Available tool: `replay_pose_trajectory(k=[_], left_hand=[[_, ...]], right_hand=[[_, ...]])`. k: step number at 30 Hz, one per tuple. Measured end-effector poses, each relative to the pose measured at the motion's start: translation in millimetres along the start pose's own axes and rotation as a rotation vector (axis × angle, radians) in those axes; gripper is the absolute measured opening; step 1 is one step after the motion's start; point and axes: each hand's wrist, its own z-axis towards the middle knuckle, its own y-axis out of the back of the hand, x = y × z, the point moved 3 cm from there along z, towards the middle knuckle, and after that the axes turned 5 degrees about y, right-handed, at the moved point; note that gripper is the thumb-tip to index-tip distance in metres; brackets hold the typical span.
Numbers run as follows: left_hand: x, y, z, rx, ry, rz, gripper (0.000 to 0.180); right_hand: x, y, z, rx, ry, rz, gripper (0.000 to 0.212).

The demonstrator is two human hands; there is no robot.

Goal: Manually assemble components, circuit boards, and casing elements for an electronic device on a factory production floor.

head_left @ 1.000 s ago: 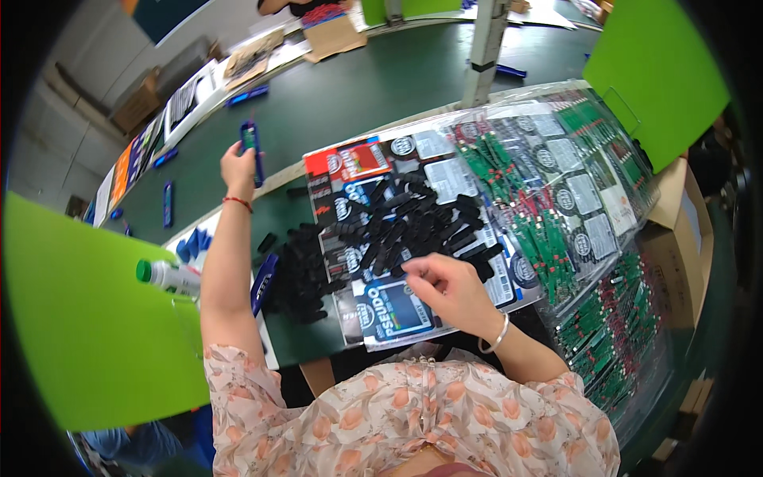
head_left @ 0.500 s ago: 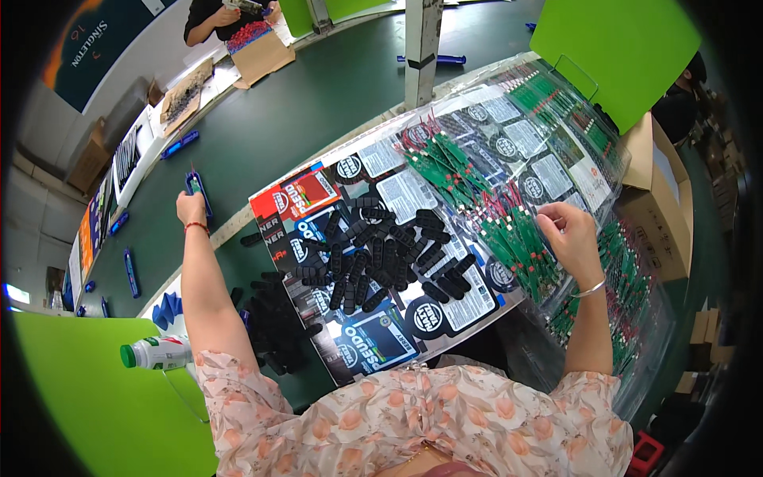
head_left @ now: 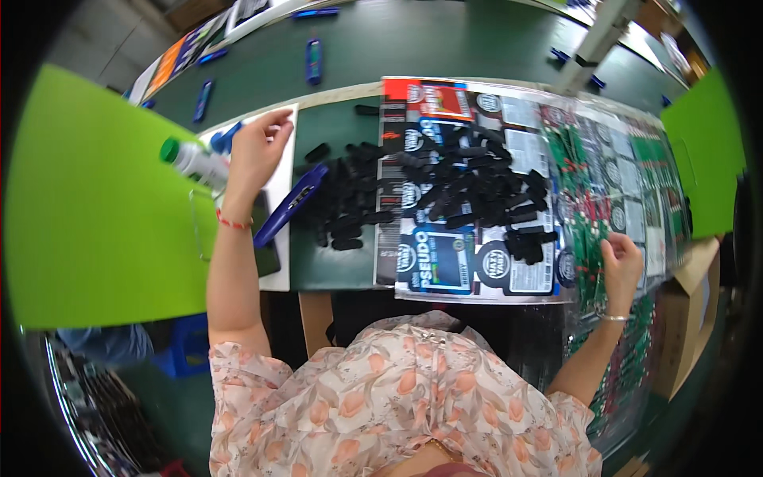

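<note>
Your L hand (head_left: 262, 149): empty, loosely open. R hand (head_left: 622, 261): at thin green circuit-board strips w/ red wires (head_left: 586, 258), R side of worktop (head_left: 338, 273); can't tell if gripping. Prob. light, stiff, wires fragile; best held by long edges.

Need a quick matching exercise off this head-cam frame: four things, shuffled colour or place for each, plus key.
1. bottle
2. right hand
3. black pieces
4. purple-blue casing

A. heaped, many of them on the printed sheet
B. aslant across the edge of the white board
C. white with a green cap
D. at the green circuit boards

Pairs: 1-C, 2-D, 3-A, 4-B
</note>
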Motion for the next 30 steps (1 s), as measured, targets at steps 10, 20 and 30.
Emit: replay_pose_trajectory(k=[10,20,30], left_hand=[[44.6,-0.4,-125.1,0.047,-0.015,0.270,0.042],[26.7,5.0,-135.7,-0.141,-0.051,0.243,0.049],[39.2,8.4,-155.1,-0.100,0.433,-0.847,0.050]], right_hand=[[67.7,-0.7,-11.3,-0.254,0.060,0.534,0.024],[156.0,-72.5,-31.4,0.107,0.104,0.950,0.026],[177.8,-131.3,-14.0,0.411,0.273,0.306,0.029]])
